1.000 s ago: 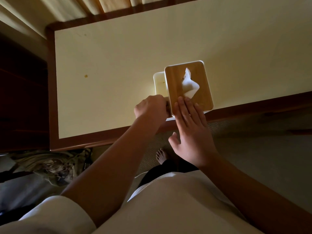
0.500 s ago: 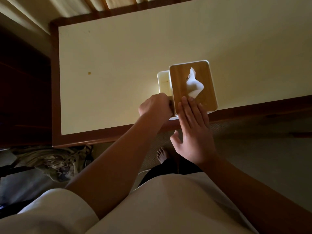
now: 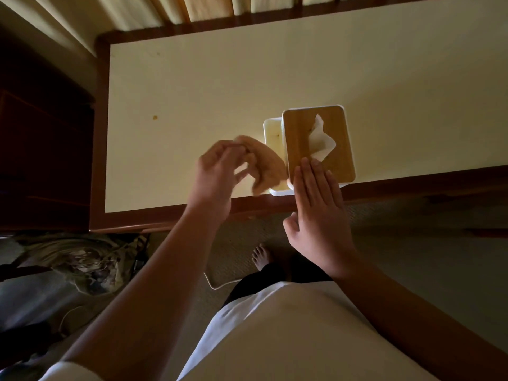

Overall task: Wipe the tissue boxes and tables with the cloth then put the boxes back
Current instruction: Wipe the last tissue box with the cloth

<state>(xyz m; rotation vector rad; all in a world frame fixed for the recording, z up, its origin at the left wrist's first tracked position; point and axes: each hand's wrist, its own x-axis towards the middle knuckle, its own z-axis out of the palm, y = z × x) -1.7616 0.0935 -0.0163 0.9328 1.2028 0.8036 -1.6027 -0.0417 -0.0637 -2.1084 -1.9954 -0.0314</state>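
Cream table (image 3: 220,86) over carpet (image 3: 412,257); left hand (image 3: 217,174) grips cloth (image 3: 268,166), right hand (image 3: 319,215) flat on box (image 3: 299,133).

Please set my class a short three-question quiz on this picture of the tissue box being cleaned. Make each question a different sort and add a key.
1. True or false: the right hand grips the tissue box by its side.
2. What does the left hand hold? A. a cloth B. a tissue C. nothing
3. Fill in with near or far: the tissue box stands by the edge of the table that is ____ to the person.
Key: 1 false, the right hand lies flat on the wooden lid; 2 A; 3 near.
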